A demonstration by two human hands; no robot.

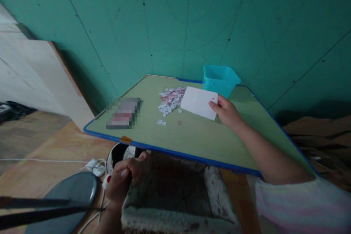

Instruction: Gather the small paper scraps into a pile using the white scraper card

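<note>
My right hand (225, 110) reaches over a green board table (197, 139) and pinches the near right corner of a white card (199, 102), which lies flat beside a heap of small white and pink paper pieces (170, 100). My left hand (124, 179) is below the table's front edge, fingers curled on the rim of a dark cushion or blanket (175, 193) in front of me. What it grips is not clear.
A turquoise plastic bin (220, 79) stands at the table's far edge against the green wall. A blurred flat object (123, 112) lies at the table's left. On the floor at left are a grey oval object (68, 193), white cables and a plug (94, 166).
</note>
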